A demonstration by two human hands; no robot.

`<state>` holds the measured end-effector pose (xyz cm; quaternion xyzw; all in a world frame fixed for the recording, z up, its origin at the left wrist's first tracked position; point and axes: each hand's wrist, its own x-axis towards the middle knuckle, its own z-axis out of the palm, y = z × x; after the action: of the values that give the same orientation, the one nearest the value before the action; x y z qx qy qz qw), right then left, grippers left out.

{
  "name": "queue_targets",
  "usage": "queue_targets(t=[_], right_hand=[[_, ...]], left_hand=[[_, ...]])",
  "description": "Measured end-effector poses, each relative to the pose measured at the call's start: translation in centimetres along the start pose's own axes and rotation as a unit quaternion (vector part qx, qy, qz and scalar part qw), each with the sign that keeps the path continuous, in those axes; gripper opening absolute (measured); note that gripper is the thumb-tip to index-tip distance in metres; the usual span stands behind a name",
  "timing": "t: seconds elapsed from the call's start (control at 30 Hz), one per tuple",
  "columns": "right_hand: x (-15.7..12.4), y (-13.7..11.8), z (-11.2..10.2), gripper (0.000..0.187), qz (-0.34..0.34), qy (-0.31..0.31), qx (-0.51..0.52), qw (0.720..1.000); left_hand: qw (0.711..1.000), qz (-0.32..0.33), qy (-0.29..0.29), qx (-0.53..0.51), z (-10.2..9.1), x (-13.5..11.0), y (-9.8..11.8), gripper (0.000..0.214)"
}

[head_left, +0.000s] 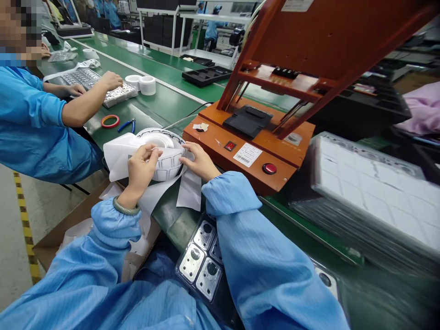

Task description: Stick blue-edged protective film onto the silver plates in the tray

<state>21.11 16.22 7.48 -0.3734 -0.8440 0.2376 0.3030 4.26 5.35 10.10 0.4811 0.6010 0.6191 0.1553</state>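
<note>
A roll of adhesive labels (pixel 167 164) on white backing, printed with dark outlines, stands at the bench edge in front of me. My left hand (pixel 141 166) is closed in a pinch at its near left side, on what looks like the label strip; the fingertips partly hide it. With thumb and fingers my right hand (pixel 200 161) grips the roll's right edge. Loose white backing paper (pixel 118 156) spreads left of the roll and hangs below it. Under my right forearm lies a clear tray with several silvery metal plates (pixel 191 262), each with a dark round spot.
An orange press (pixel 254 151) with a red button (pixel 269 168) stands right of the roll. Stacked plastic trays (pixel 374 183) are further right. Blue cutters (pixel 127 125) and red tape (pixel 110 121) lie behind. A co-worker's hands (pixel 112 81) work over a tray at left.
</note>
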Motion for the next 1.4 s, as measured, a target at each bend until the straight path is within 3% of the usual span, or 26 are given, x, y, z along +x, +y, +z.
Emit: queue_targets(t=[0.23, 0.53, 0.67, 0.83, 0.97, 1.07, 1.23, 1.4], right_hand=[[0.1, -0.6, -0.2, 0.051, 0.000, -0.014, -0.011, 1.000], [-0.2, -1.1, -0.6, 0.016, 0.006, 0.023, -0.035, 0.999], [-0.4, -0.9, -0.7, 0.019, 0.003, 0.019, -0.054, 0.998], [-0.9, -0.6, -1.0, 0.029, 0.008, 0.019, -0.069, 0.997], [-0.7, -0.5, -0.7, 0.043, -0.012, 0.039, -0.063, 0.997], [0.1, -0.7, -0.4, 0.045, -0.036, 0.039, -0.099, 0.994], [1.3, -0.7, -0.2, 0.033, -0.016, -0.015, -0.175, 0.984], [0.7, -0.2, -0.5, 0.033, -0.004, -0.005, -0.181, 0.983]], left_hand=[[0.999, 0.002, 0.035, -0.021, -0.5, 0.2, -0.5, 0.026], [0.998, -0.046, 0.040, -0.025, -0.1, 0.9, -2.5, 0.029], [0.994, -0.070, 0.058, -0.061, 0.1, 1.1, -2.8, 0.030], [0.989, -0.054, 0.097, -0.098, -0.1, 1.1, -2.6, 0.031], [0.988, -0.043, 0.087, -0.117, -0.4, 1.0, -2.3, 0.032], [0.993, -0.033, 0.057, -0.098, -0.5, 0.7, -2.2, 0.030], [1.000, -0.007, 0.009, -0.007, -0.4, -0.2, -2.4, 0.026], [0.997, 0.005, 0.033, 0.067, -0.2, -0.5, -3.0, 0.026]])
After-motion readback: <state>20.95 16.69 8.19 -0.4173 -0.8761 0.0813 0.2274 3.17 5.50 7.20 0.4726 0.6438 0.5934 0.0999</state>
